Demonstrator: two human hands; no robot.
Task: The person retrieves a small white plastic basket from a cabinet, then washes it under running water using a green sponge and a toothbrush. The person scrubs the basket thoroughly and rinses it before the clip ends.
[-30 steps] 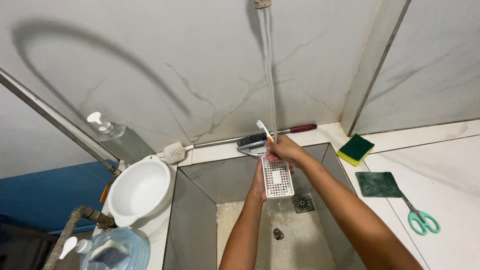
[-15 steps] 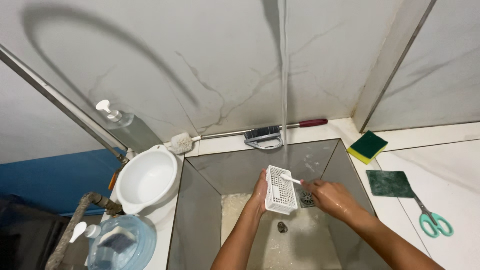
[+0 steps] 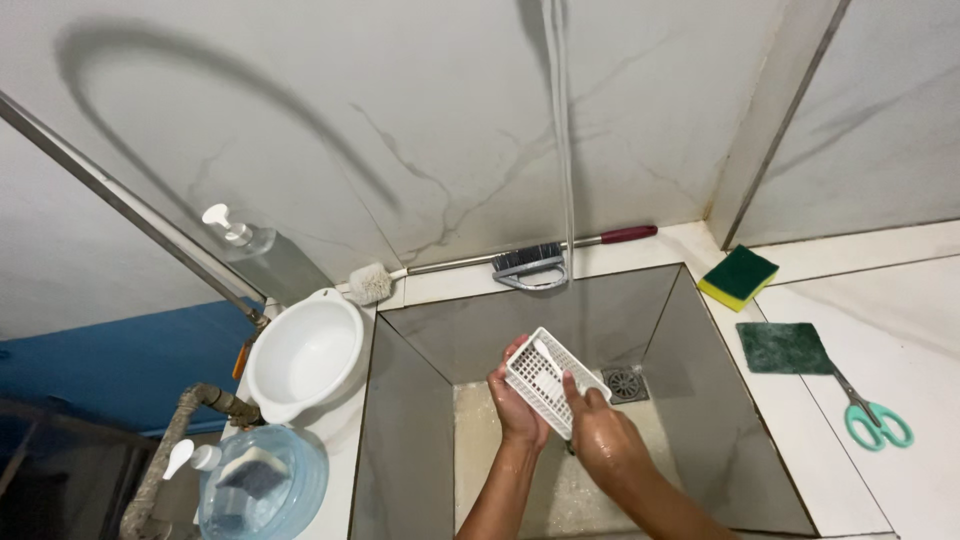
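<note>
My left hand (image 3: 515, 408) holds a small white slotted plastic basket (image 3: 540, 385), tilted, over a deep grey sink (image 3: 700, 400). My right hand (image 3: 603, 438), wet, is closed on a thin white brush (image 3: 547, 354). The brush head lies inside the basket, and the thumb rests on the basket's rim. A thin stream of water (image 3: 566, 160) falls from above and passes just behind the basket toward the sink floor. Most of the brush handle is hidden by my right hand.
The sink drain (image 3: 625, 383) sits behind the basket. On the back ledge lie a grey scrub brush (image 3: 530, 266) and a long bottle brush (image 3: 373, 284). To the left are a white bowl (image 3: 305, 355), a pump bottle (image 3: 252, 250) and a blue tub (image 3: 262, 487). To the right are a sponge (image 3: 738, 275), a green pad (image 3: 785, 347) and scissors (image 3: 876, 422).
Both hands have come down from the falling water with the basket. The right hand has moved from beside the basket onto it, and the brush is now inside.
</note>
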